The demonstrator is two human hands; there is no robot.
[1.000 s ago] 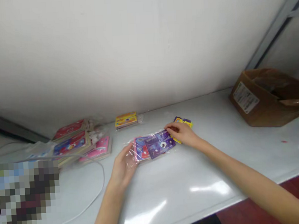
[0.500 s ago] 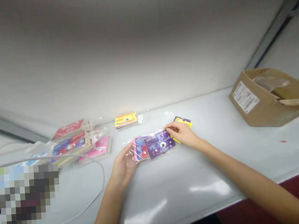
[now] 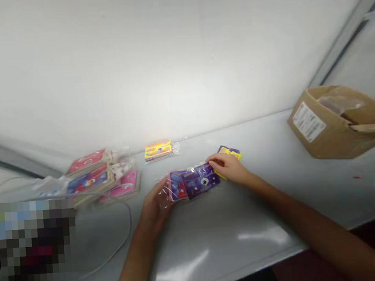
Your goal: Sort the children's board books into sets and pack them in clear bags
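My left hand (image 3: 155, 206) grips the left end of a clear plastic bag (image 3: 164, 194), with a pink-and-blue card (image 3: 177, 187) inside it. Across the bag's right part lies a dark purple card (image 3: 200, 183) printed with an eye; whether it is inside or on top I cannot tell. My right hand (image 3: 226, 165) pinches the upper right corner of the purple card between thumb and fingers. Partly under and behind that hand is a yellow-and-purple card pile (image 3: 231, 151) on the table.
A yellow bagged card stack (image 3: 158, 149) sits near the wall. Several bagged card packs (image 3: 90, 180) are piled at the left, with a white cable (image 3: 129, 229) curving past them. An open cardboard box (image 3: 336, 131) stands at the right on the grey table (image 3: 219, 240).
The lighting has shifted: the wall is brighter and my arms look darker. Both hands, the bag and the purple card are in nearly the same place.
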